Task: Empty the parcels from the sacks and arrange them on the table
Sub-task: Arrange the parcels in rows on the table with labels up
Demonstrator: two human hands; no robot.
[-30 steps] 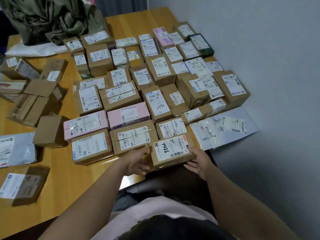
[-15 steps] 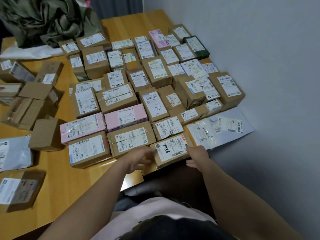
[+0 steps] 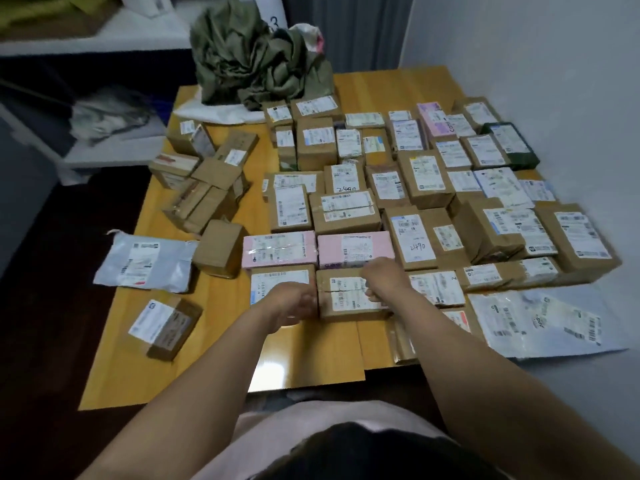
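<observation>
**Hands on a front-row box, squaring up the grid**

Right hand [image 3: 384, 278] sits on the right end of a brown box [image 3: 346, 294] in the nearest row, fingers curled down over its edge, so I'd call that a grip. Left hand [image 3: 294, 303] is up against the box's left side. It's smeared with motion blur, so I honestly can't tell if the fingers wrap the box or just push on it.

The box lies flat, label up, near the front edge of the table [image 3: 311, 355]. It's touching a labelled box [image 3: 273, 282] on its left, and a pink box [image 3: 353, 249] sits right behind it. From there the arranged parcels [image 3: 426, 174] run in tight rows back toward the wall, mostly brown cartons. A white mailer [image 3: 540, 320] lies at the near right, hanging off the table edge.

My read is the sacks are basically emptied, since the green heap [image 3: 256, 57] at the far end looks like crumpled sacks. So this is the arranging stage, nudging one box into line. What's left is on the left side:
- a loose pile [image 3: 207, 188] of cartons, tipped every which way
- a grey mailer [image 3: 145, 261]
- a lone box [image 3: 166, 327] near the front corner

Next move probably means letting go here and reaching left for one of those. The front row is nearly at the table edge, so new parcels likely need to go in a column on the left, label up like the others.
</observation>
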